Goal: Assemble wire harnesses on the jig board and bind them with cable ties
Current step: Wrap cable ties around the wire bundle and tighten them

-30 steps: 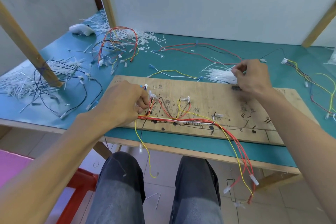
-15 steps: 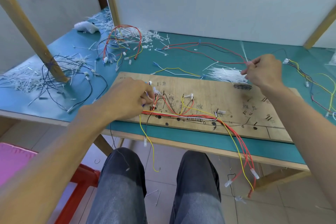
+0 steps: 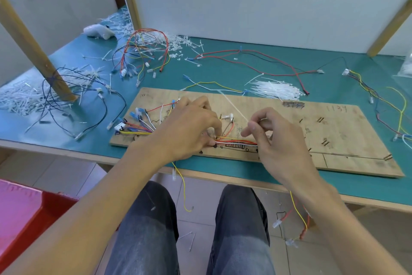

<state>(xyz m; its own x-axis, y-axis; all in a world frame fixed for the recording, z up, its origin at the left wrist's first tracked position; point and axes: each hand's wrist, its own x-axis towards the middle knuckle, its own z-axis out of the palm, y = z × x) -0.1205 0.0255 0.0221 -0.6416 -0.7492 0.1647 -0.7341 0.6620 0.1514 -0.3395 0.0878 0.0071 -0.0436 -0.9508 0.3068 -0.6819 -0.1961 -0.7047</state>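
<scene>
A wooden jig board (image 3: 334, 141) lies on the green table. A wire harness (image 3: 236, 142) of red, yellow and white wires runs along its front part between pegs. My left hand (image 3: 189, 127) pinches the bundle at its left end. My right hand (image 3: 274, 141) is just right of it and pinches a white cable tie (image 3: 234, 108) that slants up and left over the board. More harness wires with blue and white connectors (image 3: 136, 123) fan out on the board's left end.
A pile of white cable ties (image 3: 276, 90) lies behind the board. Loose wire sets lie at the back left (image 3: 145, 51), back middle (image 3: 256, 60) and right (image 3: 379, 98). Cut tie scraps (image 3: 20, 98) litter the left near a wooden post (image 3: 38, 51). Wires hang off the table's front edge (image 3: 298, 214).
My right hand came from the tie pile behind the board down to the bundle, bringing one cable tie. My left hand shifted right along the harness. The camera view also moved closer.
</scene>
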